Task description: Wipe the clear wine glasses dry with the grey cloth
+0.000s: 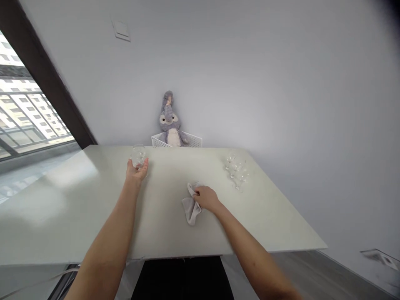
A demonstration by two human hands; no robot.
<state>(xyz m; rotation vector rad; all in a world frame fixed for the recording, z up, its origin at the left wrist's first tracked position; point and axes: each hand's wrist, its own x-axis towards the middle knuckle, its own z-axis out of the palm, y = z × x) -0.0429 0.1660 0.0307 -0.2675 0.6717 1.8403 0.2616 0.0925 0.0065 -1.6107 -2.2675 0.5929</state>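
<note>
At the left of the table, my left hand (136, 170) is turned palm up and cups a clear stemmed glass (138, 152), with its bowl above my fingers. The stem and foot of this glass are hard to make out. Near the middle, my right hand (206, 197) grips a light grey cloth (191, 209) that hangs down in folds onto the tabletop. Something pale or clear shows faintly just behind the cloth; I cannot tell what it is. Several clear stemmed glasses (236, 166) stand close together on the right side.
The pale, glossy table (168, 239) reaches back toward a grey-white wall. Beyond its far edge a grey plush toy (173, 135) sits in a white perforated basket (196, 142). A dark-framed window (31, 104) is on the left.
</note>
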